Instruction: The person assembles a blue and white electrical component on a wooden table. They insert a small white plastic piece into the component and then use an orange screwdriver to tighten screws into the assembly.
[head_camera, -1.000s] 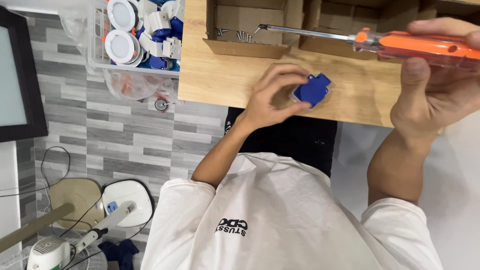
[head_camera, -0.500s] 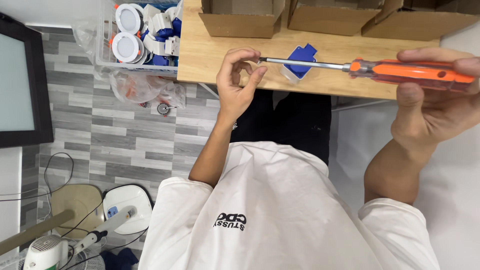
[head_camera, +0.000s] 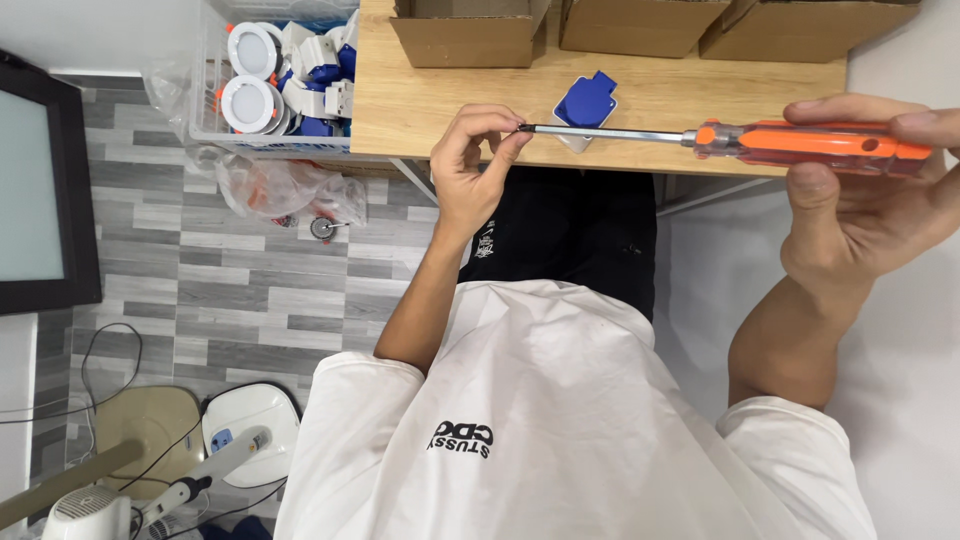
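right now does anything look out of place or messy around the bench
One thing: a crumpled clear plastic bag lies on the tiled floor below the parts bin, with a small round part loose beside it. On the bench, the blue-and-white part sits tilted. Nothing looks spilled or broken.

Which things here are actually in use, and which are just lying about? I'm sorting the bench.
In use:
- orange-handled screwdriver, held by the right hand
- its tip, pinched by the left hand
- blue and white part on the wooden table

Lying about:
- cardboard boxes
- clear bin of round white fittings
- plastic bag
- dark screen
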